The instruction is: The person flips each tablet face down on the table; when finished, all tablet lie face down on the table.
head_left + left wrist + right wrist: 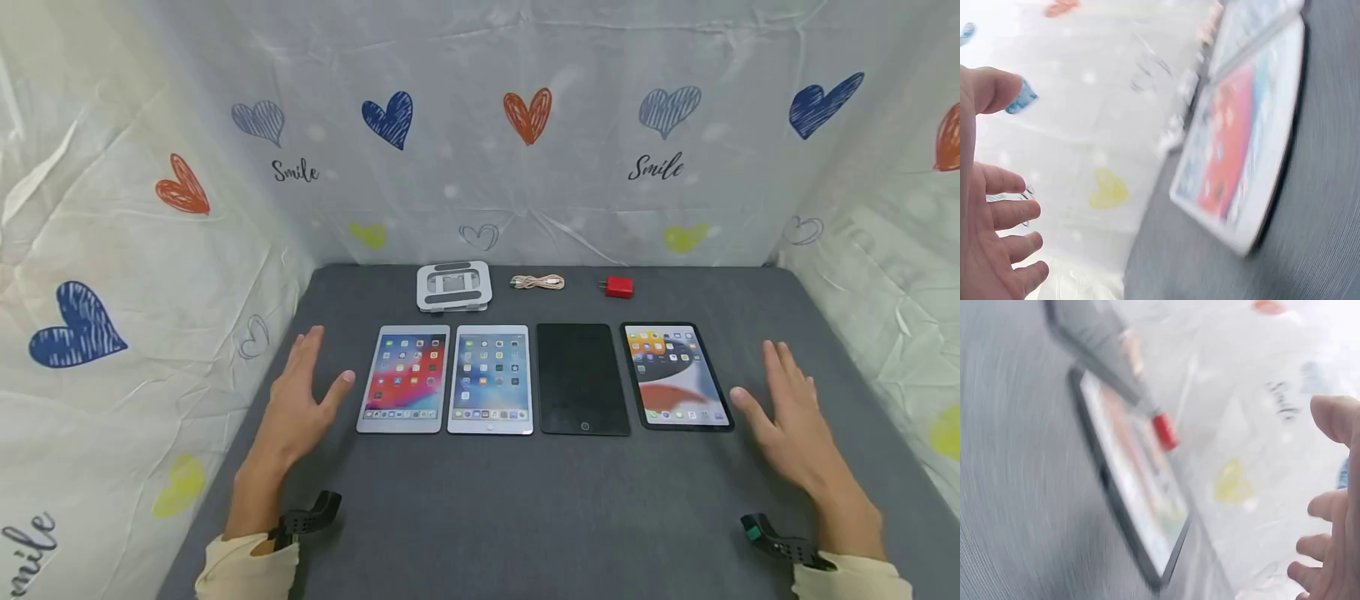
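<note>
Four tablets lie side by side on the grey table (555,508), so several screens face up. Leftmost is a white tablet (405,379) with a red and blue lit screen. Beside it lies another white tablet (491,379) with a blue lit screen. Third comes a black tablet (583,379) with a dark face and a round mark near its lower edge. A black-framed tablet (677,375) with a lit screen is rightmost. My left hand (300,408) is held left of the row, fingers extended, nothing in it. My right hand (791,425), also holding nothing, is right of the row.
Behind the tablets are a folded silver stand (482,292), a coiled pale cable (537,282) and a red charger plug (618,287). A white curtain (450,192) printed with hearts encloses the table's back and sides. Each wrist wears a black camera band (307,517).
</note>
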Motion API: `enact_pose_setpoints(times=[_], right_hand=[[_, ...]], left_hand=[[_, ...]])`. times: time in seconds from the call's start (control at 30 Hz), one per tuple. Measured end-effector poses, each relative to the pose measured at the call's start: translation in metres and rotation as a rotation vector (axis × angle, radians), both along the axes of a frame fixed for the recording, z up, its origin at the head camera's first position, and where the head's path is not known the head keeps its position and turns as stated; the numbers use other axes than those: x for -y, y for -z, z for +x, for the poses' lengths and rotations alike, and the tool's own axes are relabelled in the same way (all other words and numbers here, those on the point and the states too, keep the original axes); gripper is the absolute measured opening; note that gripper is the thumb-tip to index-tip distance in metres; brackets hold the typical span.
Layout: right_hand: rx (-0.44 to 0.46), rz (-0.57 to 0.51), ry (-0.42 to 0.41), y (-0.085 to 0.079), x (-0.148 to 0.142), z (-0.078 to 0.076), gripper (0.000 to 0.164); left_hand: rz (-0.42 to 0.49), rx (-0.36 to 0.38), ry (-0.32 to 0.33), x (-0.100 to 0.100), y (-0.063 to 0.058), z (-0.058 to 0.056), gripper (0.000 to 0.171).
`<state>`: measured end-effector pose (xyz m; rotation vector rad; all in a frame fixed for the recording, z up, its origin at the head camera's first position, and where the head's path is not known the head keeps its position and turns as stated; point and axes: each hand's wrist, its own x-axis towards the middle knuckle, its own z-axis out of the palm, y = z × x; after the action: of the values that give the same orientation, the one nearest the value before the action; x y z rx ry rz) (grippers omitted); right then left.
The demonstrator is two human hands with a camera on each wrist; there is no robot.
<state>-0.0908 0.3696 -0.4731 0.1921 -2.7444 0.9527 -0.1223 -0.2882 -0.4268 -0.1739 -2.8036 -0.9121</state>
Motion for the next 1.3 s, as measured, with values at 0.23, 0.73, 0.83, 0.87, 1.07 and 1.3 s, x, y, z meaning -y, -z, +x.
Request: enact_pose_setpoints(times=[0.23, 0.73, 0.83, 0.87, 1.07, 1.3], right_hand=[[-0.05, -0.169, 0.101, -0.013, 0.03, 0.031, 0.076], [0.006, -0.282, 0.111, -0.066, 0.023, 0.023, 0.071], [0.082, -0.259, 0.095, -0.073, 0.015, 0.015, 0.071], [0.105, -0.248, 0.089, -0.075, 0.013, 0.012, 0.071], [0.213, -0.212, 0.046, -0.081, 0.009, -0.012, 0.07], [0.284, -0.233, 0.048, -0.072, 0.003, -0.028, 0.066]], left_hand=[[0.176, -0.112, -0.065, -0.041, -0.002, 0.024, 0.084], [0.653, -0.171, 0.287, -0.153, -0.018, -0.007, 0.066], [0.729, -0.102, 0.365, -0.175, -0.021, -0.019, 0.062], [0.755, -0.069, 0.389, -0.183, -0.021, -0.022, 0.061], [0.877, 0.176, 0.498, -0.227, -0.019, -0.04, 0.058], [0.935, 0.394, 0.524, -0.273, -0.006, -0.054, 0.052]])
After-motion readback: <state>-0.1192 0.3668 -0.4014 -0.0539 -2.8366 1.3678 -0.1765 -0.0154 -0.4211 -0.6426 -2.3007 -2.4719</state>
